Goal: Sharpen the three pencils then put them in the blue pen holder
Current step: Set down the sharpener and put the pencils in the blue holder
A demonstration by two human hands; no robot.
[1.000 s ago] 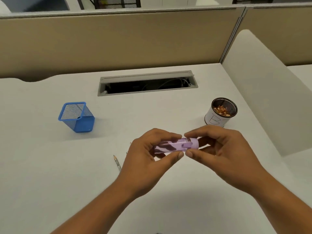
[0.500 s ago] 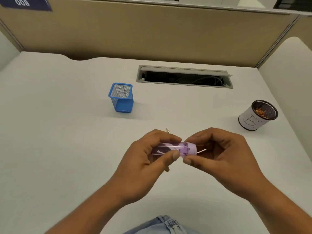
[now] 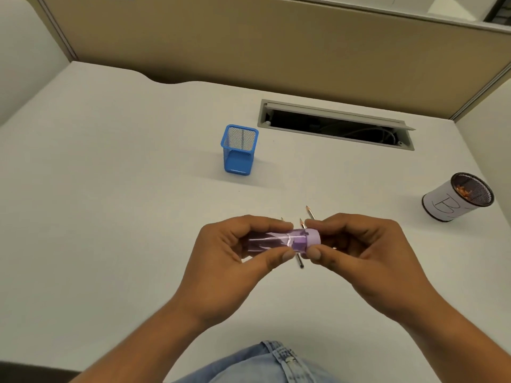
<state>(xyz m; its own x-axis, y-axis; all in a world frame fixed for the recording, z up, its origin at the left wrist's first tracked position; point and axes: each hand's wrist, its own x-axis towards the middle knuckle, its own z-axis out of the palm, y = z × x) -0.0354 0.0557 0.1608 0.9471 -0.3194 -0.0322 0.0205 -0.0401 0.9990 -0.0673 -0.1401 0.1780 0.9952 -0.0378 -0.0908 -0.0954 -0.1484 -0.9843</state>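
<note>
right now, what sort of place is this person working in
Probably an office cubicle: a white desk walled by beige partition panels, a cable slot cut into the desktop, and a blue mesh pen holder standing on it.

— Holding what?
— A purple sharpener [image 3: 284,240], sideways: clear barrel gripped in the left hand [image 3: 229,252], cap pinched by the right hand [image 3: 367,252].
— And on the desk [image 3: 138,217]?
— Pencils [image 3: 310,212] partly hidden beneath the hands; blue pen holder [image 3: 239,150] upright beyond; labelled cup [image 3: 445,207] of shavings far right.

thin wooden pencils [image 3: 310,212]: shafts hidden behind left hand [image 3: 232,261], right hand [image 3: 367,250], translucent purple cylindrical sharpener [image 3: 276,240] | white-wrapped mesh cup [image 3: 442,205]: contents too small to tell
</note>
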